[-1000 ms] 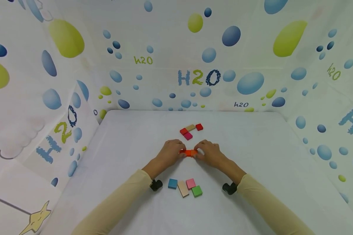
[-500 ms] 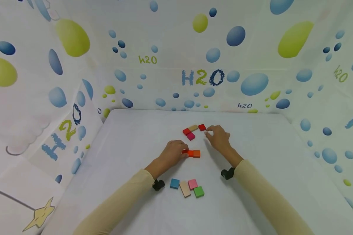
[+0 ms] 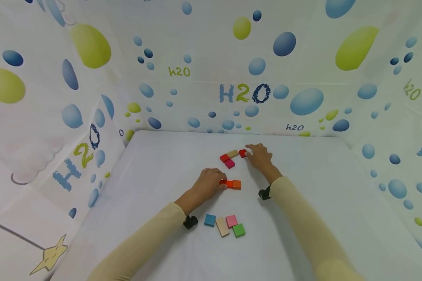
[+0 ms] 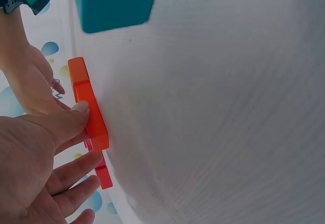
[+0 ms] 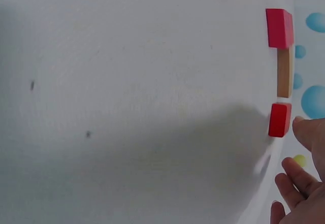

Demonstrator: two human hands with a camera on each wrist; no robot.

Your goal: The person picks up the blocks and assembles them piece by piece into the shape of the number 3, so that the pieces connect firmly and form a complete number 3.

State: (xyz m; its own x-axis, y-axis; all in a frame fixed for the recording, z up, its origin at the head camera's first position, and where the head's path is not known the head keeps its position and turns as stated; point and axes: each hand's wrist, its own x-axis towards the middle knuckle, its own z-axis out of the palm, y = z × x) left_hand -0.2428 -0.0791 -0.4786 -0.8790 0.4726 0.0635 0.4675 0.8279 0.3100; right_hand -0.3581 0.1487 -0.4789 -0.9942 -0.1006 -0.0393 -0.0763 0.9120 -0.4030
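Observation:
My left hand [image 3: 208, 183] pinches a red-orange block [image 3: 228, 184] by its left end, its thumb lying along the near side in the left wrist view. Against the right end of that block sits a square orange block [image 3: 236, 185], in line with it. Farther back, my right hand [image 3: 260, 158] is at a small red block [image 3: 242, 153], thumb and fingers spread apart. In the right wrist view the thumb tip is just beside this red block [image 5: 280, 120], and the other fingers are off to one side of it.
Left of the red block lie a wooden block [image 3: 233, 153], another red block [image 3: 224, 158] and a magenta block [image 3: 229, 163]. Nearer the person are blue [image 3: 210, 220], wooden [image 3: 222, 227], pink [image 3: 231, 221] and green [image 3: 238, 230] blocks. Patterned curtains surround the white table [image 3: 161, 156].
My right hand has left the orange block and moved back and right to the small red block. My left hand keeps its pinch on the red-orange block. The head view has shifted slightly.

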